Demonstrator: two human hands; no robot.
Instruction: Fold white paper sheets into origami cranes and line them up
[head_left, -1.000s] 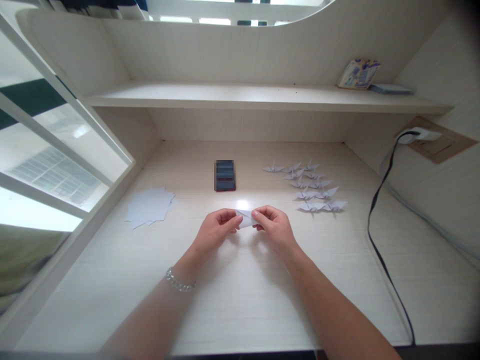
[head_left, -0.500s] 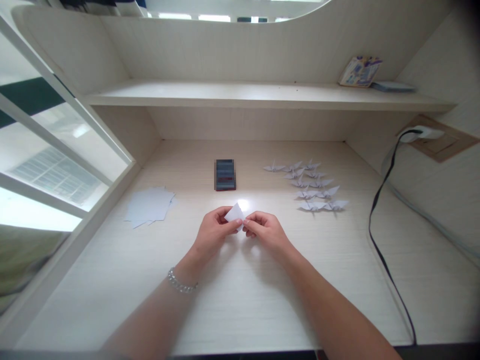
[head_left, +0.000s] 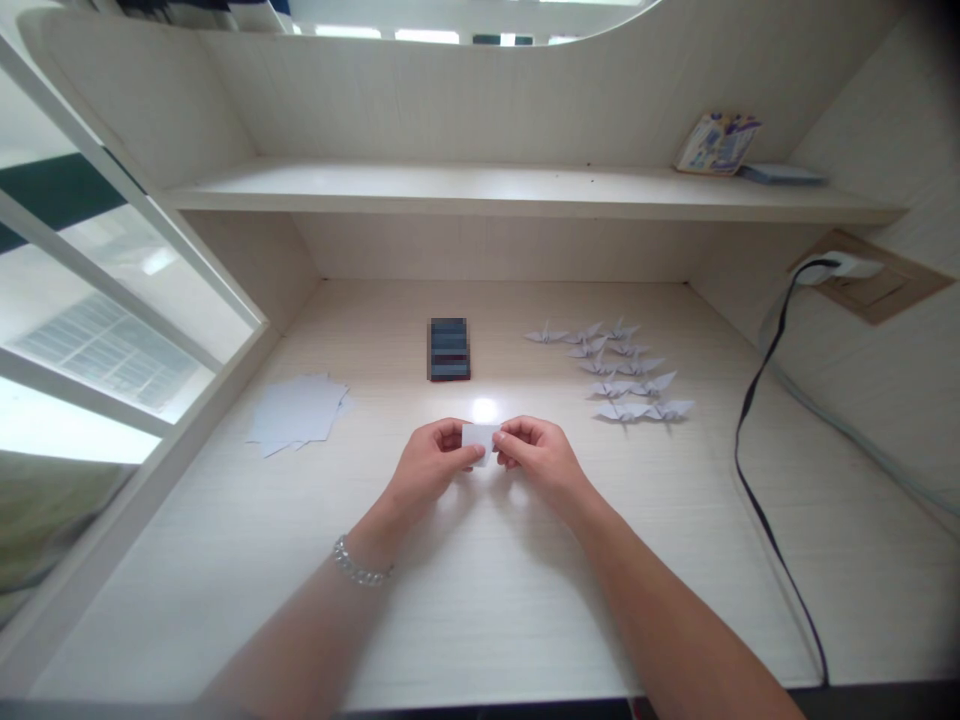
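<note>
Between my two hands is a small folded piece of white paper, held above the desk with its top edge roughly level. My left hand pinches its left side, thumb across the front. At the right edge, my right hand grips it between thumb and fingertips. Farther back on the right stand several folded white paper cranes, grouped in uneven rows. Loose white paper sheets lie in an untidy pile on the left. How the held paper is layered is too small to make out.
A dark phone-like rectangle, its face blurred, lies behind my hands. A black cable runs from the wall socket down the desk's right side. Above the back, a shelf carries a colourful packet. A slatted frame borders the left.
The folded paper has turned from corner-up to a level top edge. My right hand has shifted slightly right, and the view has moved a little.
</note>
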